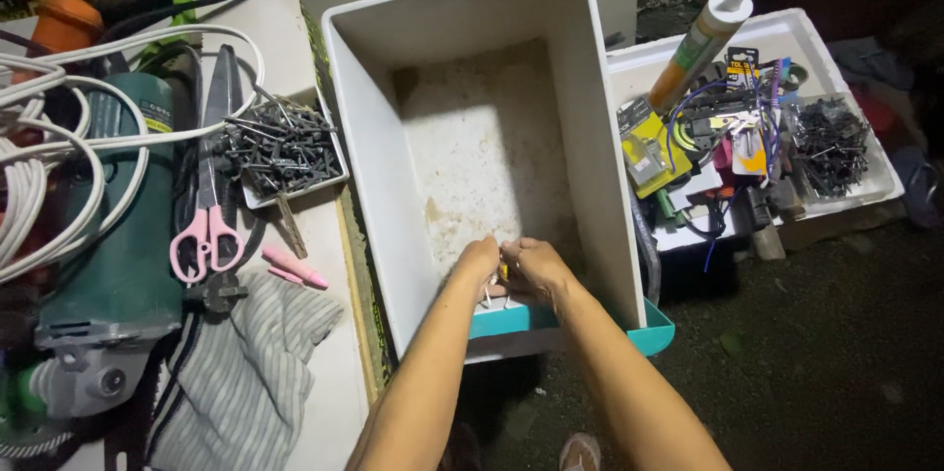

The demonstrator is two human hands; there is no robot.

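Meeting at bin (600, 137) near edge, left hand (479, 262), right hand (534, 267)

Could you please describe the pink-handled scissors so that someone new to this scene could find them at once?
Start at the large white plastic bin in the middle, where both hands meet, and look left past the small white tray of dark screws. The pink-handled scissors lie there beside the green power tool, blades pointing away. Their looped pink handles are unlike anything nearby.

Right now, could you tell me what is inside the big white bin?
Inside the white bin, only a bare, stained floor and both hands pinching something small. The hands cover that item, so I cannot identify it.
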